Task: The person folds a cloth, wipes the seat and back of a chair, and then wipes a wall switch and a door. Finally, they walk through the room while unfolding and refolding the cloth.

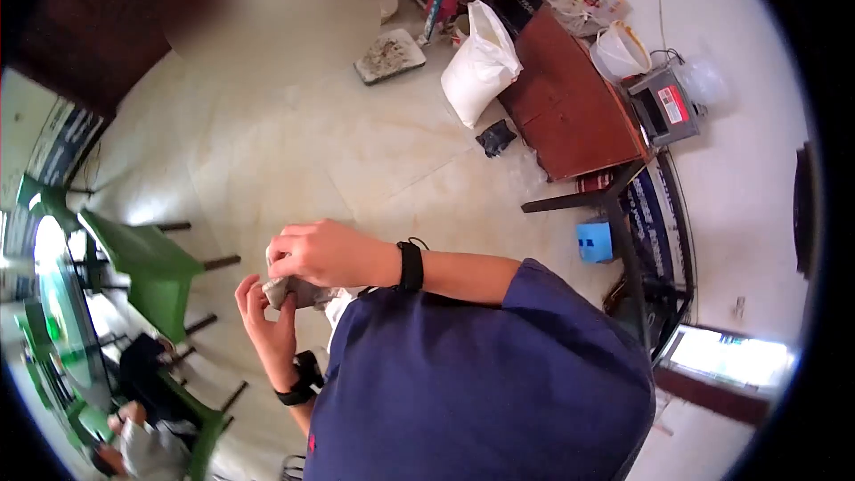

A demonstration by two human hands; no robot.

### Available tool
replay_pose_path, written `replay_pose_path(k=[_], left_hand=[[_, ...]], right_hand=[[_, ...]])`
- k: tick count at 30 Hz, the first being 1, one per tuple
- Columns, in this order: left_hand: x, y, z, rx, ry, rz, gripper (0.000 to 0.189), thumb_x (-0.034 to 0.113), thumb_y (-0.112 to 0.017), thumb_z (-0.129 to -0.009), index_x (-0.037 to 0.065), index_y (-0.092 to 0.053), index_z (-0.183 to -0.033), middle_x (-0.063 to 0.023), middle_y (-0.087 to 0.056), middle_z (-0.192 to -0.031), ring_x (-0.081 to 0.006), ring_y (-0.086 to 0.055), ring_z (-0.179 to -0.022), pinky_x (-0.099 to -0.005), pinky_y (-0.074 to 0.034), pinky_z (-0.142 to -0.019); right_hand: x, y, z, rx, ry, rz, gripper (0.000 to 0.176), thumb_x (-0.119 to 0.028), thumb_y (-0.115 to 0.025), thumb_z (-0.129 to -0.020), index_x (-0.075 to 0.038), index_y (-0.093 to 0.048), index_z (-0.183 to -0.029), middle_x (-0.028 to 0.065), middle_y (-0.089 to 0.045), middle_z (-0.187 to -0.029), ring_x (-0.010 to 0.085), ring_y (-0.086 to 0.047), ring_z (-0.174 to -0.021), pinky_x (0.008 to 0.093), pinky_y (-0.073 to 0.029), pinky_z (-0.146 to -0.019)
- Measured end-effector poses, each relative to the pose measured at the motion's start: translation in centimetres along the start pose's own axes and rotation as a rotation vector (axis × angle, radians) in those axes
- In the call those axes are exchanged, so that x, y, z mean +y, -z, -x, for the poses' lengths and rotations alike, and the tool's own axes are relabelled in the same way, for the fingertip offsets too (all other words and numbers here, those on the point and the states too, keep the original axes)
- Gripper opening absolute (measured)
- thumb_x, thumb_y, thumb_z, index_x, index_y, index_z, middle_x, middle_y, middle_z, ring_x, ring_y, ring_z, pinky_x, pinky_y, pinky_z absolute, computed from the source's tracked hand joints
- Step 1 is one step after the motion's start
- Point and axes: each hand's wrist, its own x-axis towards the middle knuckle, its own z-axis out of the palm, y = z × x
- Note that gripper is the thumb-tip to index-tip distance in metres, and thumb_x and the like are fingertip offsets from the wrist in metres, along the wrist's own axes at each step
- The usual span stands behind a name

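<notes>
A crumpled greyish cloth-like item (pixel 305 292) is held between my two hands in front of the navy shirt. My right hand (pixel 325 254) reaches in from the right with its fingers curled down at the item's upper left end. From below comes my left hand (pixel 272 325), its thumb pressed on the item and its fingers bent around the left end. Both wrists carry black bands. The fingertips of my right hand are partly hidden, and a whitish piece shows beside the item near the shirt.
Green chairs (pixel 147 267) and a glass-topped table (pixel 67 303) stand at left, with another person (pixel 151 450) at lower left. A white sack (pixel 481 67), a reddish-brown table (pixel 565 102), a flat scale (pixel 390 56) and a white bucket (pixel 621 52) are at upper right.
</notes>
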Motion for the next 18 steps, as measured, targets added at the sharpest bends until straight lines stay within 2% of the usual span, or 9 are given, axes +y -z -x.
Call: replay_pose_path(k=[2, 4, 6, 8, 11, 13, 14, 16, 18], left_hand=[[-0.2, -0.2, -6.2, 0.214, -0.167, -0.005, 0.036, -0.002, -0.075, -0.077, 0.002, -0.063, -0.111, -0.0158, -0.047, -0.145, -0.0324, -0.06, -0.116, -0.0401, -0.05, -0.093], [1.3, 1.2, -12.8, 0.203, -0.24, -0.016, 0.039, -0.001, -0.075, -0.077, 0.002, -0.063, -0.114, -0.0168, -0.054, -0.14, -0.0344, -0.06, -0.117, -0.0418, -0.049, -0.095], [0.5, 3.7, -18.9, -0.148, -0.325, -0.142, 0.041, -0.001, -0.074, -0.076, 0.002, -0.062, -0.115, -0.0173, -0.063, -0.126, -0.0369, -0.06, -0.115, -0.0438, -0.049, -0.095], [1.4, 4.8, -24.4, -0.176, -0.268, -0.235, 0.034, -0.001, -0.075, -0.071, 0.002, -0.065, -0.103, -0.0144, -0.066, -0.106, -0.039, -0.06, -0.1, -0.0462, -0.049, -0.087], [2.9, 4.8, -31.7, -0.142, -0.416, -0.205, 0.028, 0.001, -0.081, -0.065, 0.002, -0.061, -0.086, -0.0109, -0.062, -0.095, -0.0349, -0.057, -0.092, -0.0433, -0.047, -0.079], [2.9, 4.1, -35.7, -0.132, -0.529, -0.211, 0.029, 0.001, -0.083, -0.062, 0.004, -0.059, -0.077, -0.0089, -0.06, -0.092, -0.0317, -0.056, -0.09, -0.0401, -0.047, -0.076], [2.5, 3.7, -37.4, -0.134, -0.533, -0.207, 0.027, 0.0, -0.082, -0.062, 0.003, -0.059, -0.075, -0.0101, -0.06, -0.096, -0.0312, -0.055, -0.09, -0.0398, -0.047, -0.076], [1.5, 2.8, -41.5, -0.067, -0.503, -0.194, 0.025, -0.001, -0.08, -0.063, 0.002, -0.058, -0.074, -0.0119, -0.06, -0.104, -0.0296, -0.056, -0.089, -0.0391, -0.049, -0.075], [0.3, 1.9, -45.9, -0.066, -0.285, -0.08, 0.023, -0.002, -0.079, -0.066, 0.0, -0.058, -0.074, -0.0133, -0.059, -0.11, -0.028, -0.058, -0.089, -0.0385, -0.05, -0.075]], right_hand=[[3.0, -0.1, -5.2, 0.035, -0.024, -0.008, 0.014, -0.007, -0.065, -0.084, -0.013, -0.072, -0.094, -0.0007, -0.066, -0.106, 0.022, -0.064, -0.1, 0.0363, -0.056, -0.078], [5.4, 0.6, -9.8, -0.103, -0.006, -0.028, 0.014, -0.006, -0.065, -0.084, -0.012, -0.072, -0.093, 0.0003, -0.066, -0.105, 0.0215, -0.064, -0.1, 0.0367, -0.056, -0.079], [7.8, 1.8, -13.9, -0.032, 0.008, -0.064, 0.015, -0.005, -0.065, -0.083, -0.012, -0.073, -0.094, 0.0008, -0.066, -0.107, 0.0226, -0.064, -0.1, 0.0367, -0.056, -0.079], [9.5, 2.6, -17.7, 0.024, 0.029, -0.154, 0.017, -0.005, -0.065, -0.082, -0.012, -0.073, -0.095, 0.0013, -0.066, -0.109, 0.0237, -0.064, -0.1, 0.0367, -0.056, -0.08], [13.1, 5.6, -22.3, 0.144, 0.016, 0.009, 0.022, -0.001, -0.065, -0.079, -0.011, -0.074, -0.096, 0.0034, -0.066, -0.118, 0.0278, -0.063, -0.105, 0.0385, -0.056, -0.084], [16.0, 6.5, -23.9, 0.14, -0.163, 0.014, 0.027, 0.004, -0.065, -0.075, -0.011, -0.074, -0.095, 0.0048, -0.064, -0.128, 0.0309, -0.061, -0.112, 0.0399, -0.056, -0.088], [17.7, 6.5, -25.0, 0.12, -0.151, 0.004, 0.027, 0.004, -0.065, -0.075, -0.011, -0.074, -0.095, 0.0048, -0.064, -0.128, 0.0309, -0.061, -0.112, 0.0399, -0.056, -0.088], [22.1, 6.1, -27.7, 0.268, -0.227, 0.035, 0.032, 0.008, -0.064, -0.073, -0.013, -0.075, -0.095, 0.0053, -0.063, -0.133, 0.0312, -0.06, -0.117, 0.0415, -0.055, -0.09], [26.8, 6.2, -31.1, 0.258, -0.221, 0.054, 0.031, 0.007, -0.062, -0.075, -0.012, -0.075, -0.096, 0.0066, -0.066, -0.13, 0.0317, -0.063, -0.113, 0.0401, -0.056, -0.089]])
